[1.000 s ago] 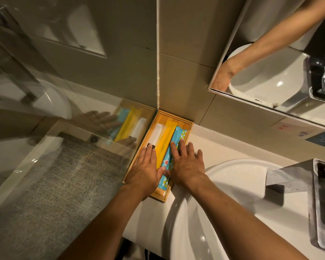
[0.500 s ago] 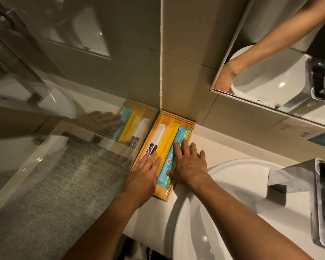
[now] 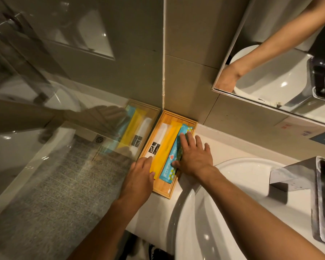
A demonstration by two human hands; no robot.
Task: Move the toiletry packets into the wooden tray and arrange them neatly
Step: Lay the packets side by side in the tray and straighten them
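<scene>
A wooden tray point(image 3: 168, 118) sits in the counter corner against the tiled wall. Three long packets lie in it side by side: a white packet point(image 3: 159, 138) on the left, a yellow packet point(image 3: 167, 144) in the middle, a blue patterned packet point(image 3: 170, 166) on the right. My left hand point(image 3: 140, 177) rests at the tray's near left corner, fingertips touching the near end of the yellow packet. My right hand point(image 3: 192, 156) lies flat, fingers spread, over the blue packet's right side and the tray's right rim. Neither hand grips anything.
A white round basin point(image 3: 223, 212) fills the counter to the right of the tray. A chrome tap point(image 3: 308, 177) stands at the far right. A glass shower screen point(image 3: 64, 147) borders the tray's left side and reflects it. A mirror point(image 3: 281, 53) hangs above.
My left hand slid back toward the tray's near left corner, uncovering more of the white and yellow packets. My right hand stayed flat on the blue packet, which now lies straighter.
</scene>
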